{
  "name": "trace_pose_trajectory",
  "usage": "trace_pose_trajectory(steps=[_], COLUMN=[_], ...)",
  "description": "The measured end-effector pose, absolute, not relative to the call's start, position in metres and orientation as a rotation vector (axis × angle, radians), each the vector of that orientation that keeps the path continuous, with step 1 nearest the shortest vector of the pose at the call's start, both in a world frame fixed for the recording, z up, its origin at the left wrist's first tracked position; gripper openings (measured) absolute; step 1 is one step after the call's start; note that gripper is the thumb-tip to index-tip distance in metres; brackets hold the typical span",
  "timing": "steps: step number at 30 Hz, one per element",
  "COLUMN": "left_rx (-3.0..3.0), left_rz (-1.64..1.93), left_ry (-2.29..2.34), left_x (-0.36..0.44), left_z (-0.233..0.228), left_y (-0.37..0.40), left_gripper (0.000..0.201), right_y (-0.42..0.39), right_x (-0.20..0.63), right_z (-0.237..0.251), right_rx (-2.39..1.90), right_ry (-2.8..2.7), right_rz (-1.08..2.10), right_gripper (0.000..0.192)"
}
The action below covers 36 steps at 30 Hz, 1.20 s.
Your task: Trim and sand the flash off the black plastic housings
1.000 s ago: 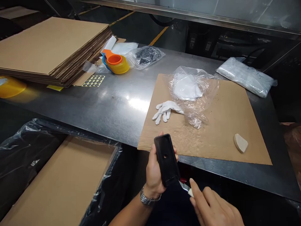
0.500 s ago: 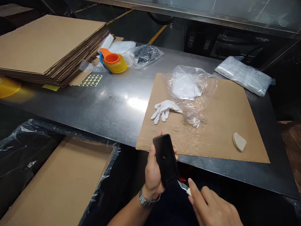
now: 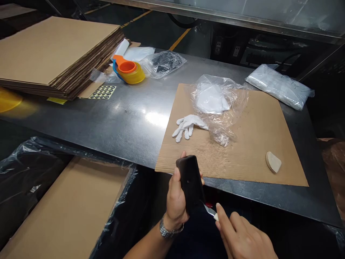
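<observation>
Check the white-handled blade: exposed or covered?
Exposed: the blade shows bare metal between the right hand and the black part.

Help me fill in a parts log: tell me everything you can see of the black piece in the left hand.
The black piece is long, narrow and roughly rectangular, with rounded far corners and a small spot, seemingly a hole, near the middle of its face. It looks like dull plastic. The left hand grips it by both sides, tilted, near the front edge of the table. The knife in the right hand reaches its lower right corner; contact is unclear.
</observation>
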<state>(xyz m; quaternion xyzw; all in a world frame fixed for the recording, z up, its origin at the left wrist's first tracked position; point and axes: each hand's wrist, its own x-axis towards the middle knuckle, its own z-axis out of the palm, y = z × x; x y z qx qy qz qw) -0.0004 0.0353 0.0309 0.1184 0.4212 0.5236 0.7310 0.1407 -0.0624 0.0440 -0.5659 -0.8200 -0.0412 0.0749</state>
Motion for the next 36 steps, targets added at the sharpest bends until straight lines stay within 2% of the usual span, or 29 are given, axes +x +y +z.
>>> trace_pose_trajectory(steps=[5,12,31,34,36], left_rx=[0.288,0.288,0.442,0.485,0.538], left_rz=[1.073,1.039,1.037,1.062,1.085], left_ry=[0.979,0.974,1.097,1.101,1.073], left_x=[-0.002,-0.004,-0.001,-0.002,-0.003], left_z=[0.029,0.030,0.029,0.027,0.025], left_y=[0.038,0.039,0.039,0.037,0.036], left_gripper=[0.056,0.056,0.061,0.066,0.067], right_y=[-0.059,-0.050,-0.053,-0.049,-0.046], right_x=[0.144,0.143,0.147,0.147,0.146], right_z=[0.045,0.050,0.032,0.031,0.032], right_rx=[-1.619,-1.633,-1.786,-1.848,-1.842], right_ry=[-2.418,-2.303,-2.372,-2.219,-1.940], right_rz=[-0.056,0.249,0.612,0.881,1.336], right_gripper=[0.029,0.034,0.028,0.034,0.039])
